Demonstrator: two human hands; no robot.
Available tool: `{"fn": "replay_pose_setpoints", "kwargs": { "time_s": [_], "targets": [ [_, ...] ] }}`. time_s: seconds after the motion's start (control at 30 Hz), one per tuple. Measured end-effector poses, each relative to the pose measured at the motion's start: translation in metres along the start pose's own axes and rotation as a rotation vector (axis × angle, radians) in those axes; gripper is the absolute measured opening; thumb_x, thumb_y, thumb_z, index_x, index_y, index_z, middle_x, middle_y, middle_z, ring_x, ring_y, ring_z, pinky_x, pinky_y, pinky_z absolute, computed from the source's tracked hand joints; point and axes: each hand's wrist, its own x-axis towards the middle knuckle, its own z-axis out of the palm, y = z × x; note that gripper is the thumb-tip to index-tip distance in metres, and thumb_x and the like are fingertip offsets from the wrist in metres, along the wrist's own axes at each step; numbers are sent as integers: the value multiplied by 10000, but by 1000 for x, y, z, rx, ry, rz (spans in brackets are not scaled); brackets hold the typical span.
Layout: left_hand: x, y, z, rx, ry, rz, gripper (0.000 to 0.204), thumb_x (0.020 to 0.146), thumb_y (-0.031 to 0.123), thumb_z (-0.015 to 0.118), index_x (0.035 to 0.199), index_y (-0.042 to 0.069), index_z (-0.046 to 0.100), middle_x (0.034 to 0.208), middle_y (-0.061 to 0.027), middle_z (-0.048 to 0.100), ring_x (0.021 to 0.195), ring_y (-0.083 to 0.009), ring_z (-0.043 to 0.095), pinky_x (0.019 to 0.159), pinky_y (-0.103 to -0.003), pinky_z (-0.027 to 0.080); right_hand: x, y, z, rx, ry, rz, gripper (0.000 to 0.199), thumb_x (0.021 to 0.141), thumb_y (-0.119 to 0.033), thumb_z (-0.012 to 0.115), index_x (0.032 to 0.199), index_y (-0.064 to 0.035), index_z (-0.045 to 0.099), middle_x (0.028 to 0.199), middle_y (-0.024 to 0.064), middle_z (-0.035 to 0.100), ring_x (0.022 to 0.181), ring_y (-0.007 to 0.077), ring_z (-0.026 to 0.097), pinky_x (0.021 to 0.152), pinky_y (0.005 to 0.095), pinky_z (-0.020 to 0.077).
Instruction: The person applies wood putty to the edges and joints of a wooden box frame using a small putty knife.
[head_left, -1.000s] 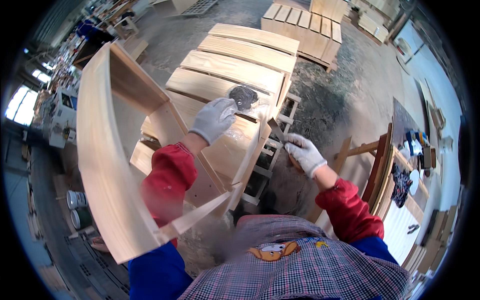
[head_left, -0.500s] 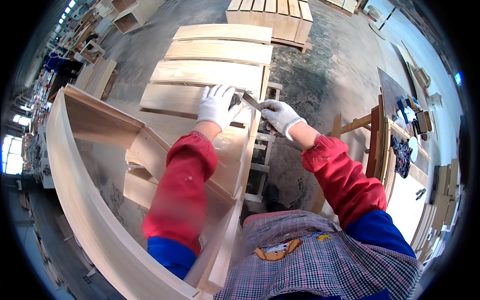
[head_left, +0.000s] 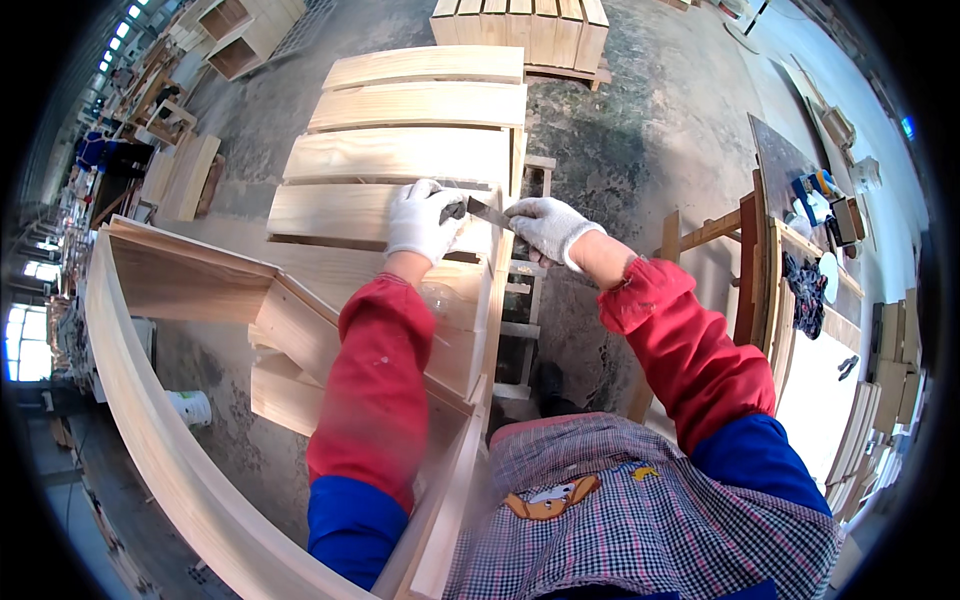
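My left hand point(head_left: 422, 222), in a white knit glove, rests over a pale wooden drawer box near its right-hand edge. Its fingers are closed round a small dark lump point(head_left: 455, 208), mostly hidden by the glove. My right hand point(head_left: 552, 230), gloved too, grips a flat-bladed scraper point(head_left: 488, 212); the handle is covered by the fingers. The grey blade points left, its end close to the dark lump; whether they touch I cannot tell. Under my hands runs a row of pale wooden boxes point(head_left: 400, 155). A clear round thing point(head_left: 437, 296) lies in the nearer box.
A large curved-looking wooden frame point(head_left: 170, 440) spans the left and near side, beneath my left arm. At right stands a workbench point(head_left: 765, 250) with tools and dark cloth. More stacked boxes point(head_left: 530, 35) sit on a pallet ahead. A white bucket point(head_left: 190, 407) stands on the floor at left.
The view has shifted a little, so boxes and floor sit differently in it. My hands stay close together at the same box edge, still holding the dark lump and the scraper.
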Motion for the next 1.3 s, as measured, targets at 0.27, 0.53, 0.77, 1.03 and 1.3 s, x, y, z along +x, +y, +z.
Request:
{"fn": "replay_pose_setpoints", "kwargs": {
  "time_s": [0.27, 0.53, 0.77, 1.03, 1.3],
  "targets": [
    [-2, -7, -2, -33, -10, 28, 246, 669, 148, 699, 915, 152, 706, 1012, -69, 582, 992, -287, 516, 882, -390, 441, -10, -17, 3, -95, -32, -26, 319, 900, -190, 499, 1177, -55, 580, 735, 54, 599, 490, 141, 529, 442, 285, 454],
    [-1, -8, -1, -18, -5, 51, 254, 679, 130, 683, 931, 147, 701, 1010, -64, 581, 1001, -288, 510, 895, -390, 433, -10, -32, 0, -317, -77, -129, 324, 908, -192, 513, 1192, -50, 579, 689, 48, 577, 502, 146, 543, 466, 287, 456],
    [-1, -10, 0, -21, -37, 33, 263, 679, 137, 692, 941, 157, 699, 1031, -58, 575, 1014, -289, 503, 904, -386, 432, -9, -34, -1, -230, -121, -73, 310, 918, -171, 500, 1197, -60, 579, 679, 38, 549, 498, 128, 535, 435, 278, 435],
    [1, -11, 0, -4, -55, 15, 295, 685, 159, 711, 979, 148, 695, 1063, -64, 568, 1040, -291, 492, 923, -385, 427, 2, -11, -4, -31, -138, -121, 269, 938, -153, 493, 1182, -66, 567, 699, 2, 537, 482, 115, 496, 422, 263, 413],
    [0, -10, -3, 1, -89, -3, 345, 702, 199, 712, 1031, 101, 677, 1124, -78, 555, 1084, -299, 473, 952, -386, 410, 18, 27, -10, 419, -324, -129, 304, 934, -178, 529, 1221, -81, 540, 747, 36, 588, 542, 140, 553, 453, 257, 453]
  ]
}}
